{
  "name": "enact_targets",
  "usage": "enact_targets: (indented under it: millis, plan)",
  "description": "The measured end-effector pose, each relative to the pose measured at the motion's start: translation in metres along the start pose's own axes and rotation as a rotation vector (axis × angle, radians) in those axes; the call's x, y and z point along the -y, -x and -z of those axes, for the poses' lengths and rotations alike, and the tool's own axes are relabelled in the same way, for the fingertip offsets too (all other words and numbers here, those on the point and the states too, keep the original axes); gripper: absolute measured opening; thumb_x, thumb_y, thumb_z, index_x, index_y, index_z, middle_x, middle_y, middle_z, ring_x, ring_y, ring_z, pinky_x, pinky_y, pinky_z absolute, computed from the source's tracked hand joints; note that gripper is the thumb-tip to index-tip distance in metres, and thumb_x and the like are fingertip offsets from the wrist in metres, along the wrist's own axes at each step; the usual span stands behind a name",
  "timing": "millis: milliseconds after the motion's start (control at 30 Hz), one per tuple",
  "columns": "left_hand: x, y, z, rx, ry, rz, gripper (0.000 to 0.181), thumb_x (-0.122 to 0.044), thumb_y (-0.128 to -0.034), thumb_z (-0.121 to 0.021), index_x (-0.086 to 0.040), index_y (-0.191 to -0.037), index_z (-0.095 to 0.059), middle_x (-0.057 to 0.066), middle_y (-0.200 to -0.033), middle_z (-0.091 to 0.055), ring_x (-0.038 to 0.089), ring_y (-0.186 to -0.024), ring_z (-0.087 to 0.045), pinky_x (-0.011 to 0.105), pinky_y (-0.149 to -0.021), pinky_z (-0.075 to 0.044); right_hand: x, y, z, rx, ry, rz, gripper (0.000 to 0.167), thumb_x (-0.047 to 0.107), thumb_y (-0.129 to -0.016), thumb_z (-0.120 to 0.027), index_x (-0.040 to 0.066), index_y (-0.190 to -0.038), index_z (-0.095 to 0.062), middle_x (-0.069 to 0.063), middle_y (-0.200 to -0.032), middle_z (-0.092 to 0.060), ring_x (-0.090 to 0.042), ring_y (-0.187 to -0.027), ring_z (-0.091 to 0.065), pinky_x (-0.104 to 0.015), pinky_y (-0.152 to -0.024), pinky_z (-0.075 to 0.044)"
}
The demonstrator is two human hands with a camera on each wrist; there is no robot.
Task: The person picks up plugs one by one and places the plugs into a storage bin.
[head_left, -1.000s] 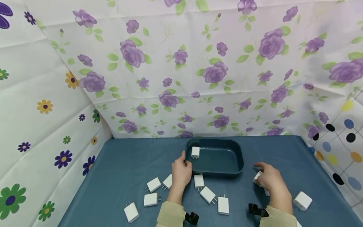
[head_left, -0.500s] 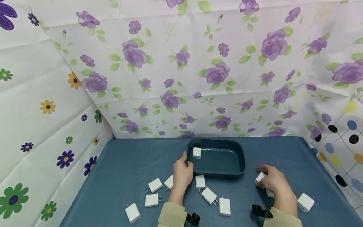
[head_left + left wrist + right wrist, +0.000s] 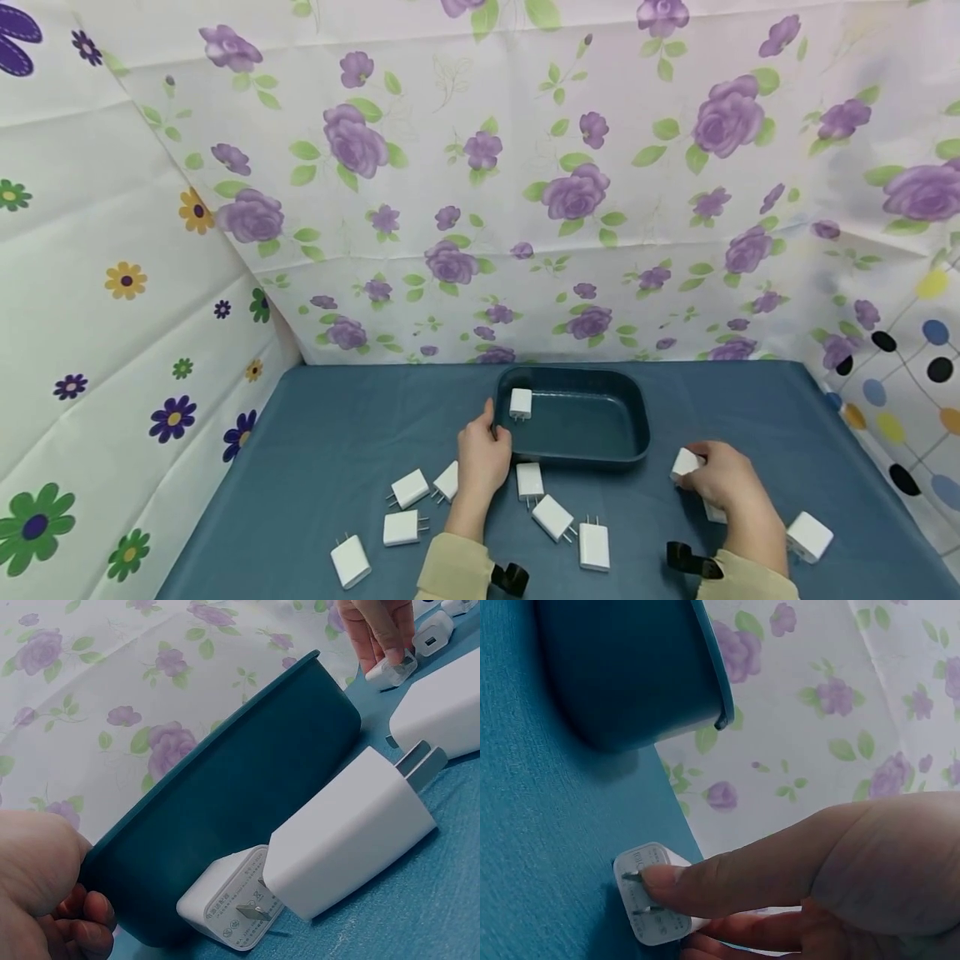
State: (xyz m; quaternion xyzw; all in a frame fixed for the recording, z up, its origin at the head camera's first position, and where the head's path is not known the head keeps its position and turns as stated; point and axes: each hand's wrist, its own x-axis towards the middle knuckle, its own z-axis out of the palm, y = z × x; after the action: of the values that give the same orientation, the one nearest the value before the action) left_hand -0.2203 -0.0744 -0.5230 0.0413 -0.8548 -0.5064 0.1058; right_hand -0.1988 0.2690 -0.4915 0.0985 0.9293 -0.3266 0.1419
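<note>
A dark teal tray (image 3: 572, 457) stands at the back middle of the table with one white charger plug (image 3: 521, 403) inside, near its left wall. At the tray's left front corner, my left hand (image 3: 483, 454) grips the rim; in the left wrist view its curled fingers (image 3: 94, 930) lie against the outer wall. Right of the tray, my right hand (image 3: 723, 477) pinches another white charger plug (image 3: 686, 466). The right wrist view shows the thumb (image 3: 697, 889) on that plug's pronged face (image 3: 651, 896); the fingers behind are partly hidden. A further plug (image 3: 714, 512) lies partly under this hand.
Several white charger plugs lie loose on the blue table, among them one plug (image 3: 529, 482) close before the tray, one plug (image 3: 594, 546) nearer me and one plug (image 3: 809, 537) far right. Flowered cloth (image 3: 450, 208) walls the back and sides.
My right hand's raised index finger has come down onto the charger plug, which has turned slightly. The left hand keeps its place on the tray. The head view has shifted a little.
</note>
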Motion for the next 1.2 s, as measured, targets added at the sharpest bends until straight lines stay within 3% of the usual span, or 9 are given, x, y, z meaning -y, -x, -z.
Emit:
enact_targets:
  millis: [267,467,700,900,1033,1200]
  plan:
    - [0.000,0.000,0.000,0.003,0.026,-0.004,0.055,0.000,-0.1036,-0.055,0.004,-0.158,-0.048,0.000,-0.048,-0.045,0.010,-0.040,-0.025,0.026,-0.046,-0.026,0.004,0.001,0.003,-0.076,-0.034,0.000,0.067,0.017,-0.103,-0.072,-0.017,-0.152,-0.042,-0.043,-0.138,-0.052,-0.055,-0.116,-0.059,-0.060,-0.086,-0.053]
    - [0.000,0.002,-0.001,0.003,0.042,-0.013,0.055,0.001,-0.1030,-0.055,0.004,-0.158,-0.048,0.000,-0.048,-0.044,0.011,-0.040,-0.025,0.026,-0.045,-0.025,0.008,0.003,0.005,-0.230,-0.103,0.000,0.067,0.019,-0.105,-0.068,-0.010,-0.158,-0.038,-0.043,-0.149,-0.043,-0.057,-0.121,-0.056,-0.060,-0.084,-0.055]
    - [0.000,0.002,0.000,0.001,0.033,-0.008,0.055,-0.001,-0.1032,-0.054,0.004,-0.158,-0.048,0.000,-0.048,-0.045,0.011,-0.040,-0.025,0.026,-0.044,-0.025,0.028,0.009,0.000,-0.401,-0.187,0.098,0.068,0.022,-0.105,-0.071,-0.002,-0.161,-0.042,-0.035,-0.144,-0.051,-0.046,-0.115,-0.062,-0.050,-0.076,-0.056]
    - [0.000,0.001,-0.004,0.011,0.028,-0.009,0.055,-0.002,-0.1033,-0.054,0.003,-0.158,-0.048,0.000,-0.049,-0.045,0.011,-0.041,-0.026,0.026,-0.044,-0.026,0.051,0.015,-0.007,-0.380,-0.303,0.142,0.069,0.028,-0.104,-0.073,0.008,-0.164,-0.043,-0.027,-0.152,-0.051,-0.040,-0.119,-0.062,-0.035,-0.071,-0.054]
    - [0.001,0.002,-0.004,0.015,0.032,0.012,0.056,-0.001,-0.1035,-0.054,0.003,-0.159,-0.048,0.000,-0.049,-0.046,0.011,-0.041,-0.026,0.026,-0.044,-0.026,0.069,0.014,-0.019,-0.328,-0.313,0.239,0.065,0.023,-0.104,-0.073,0.012,-0.163,-0.046,-0.025,-0.153,-0.053,-0.041,-0.123,-0.062,-0.040,-0.076,-0.057]
    - [0.000,0.001,-0.005,-0.015,0.009,-0.005,0.055,-0.001,-0.1027,-0.055,0.004,-0.157,-0.050,0.000,-0.049,-0.045,0.011,-0.040,-0.026,0.026,-0.044,-0.026,0.084,0.001,-0.037,-0.253,-0.293,0.354,0.060,0.018,-0.103,-0.074,0.011,-0.158,-0.052,-0.023,-0.141,-0.063,-0.036,-0.115,-0.066,-0.045,-0.082,-0.058]
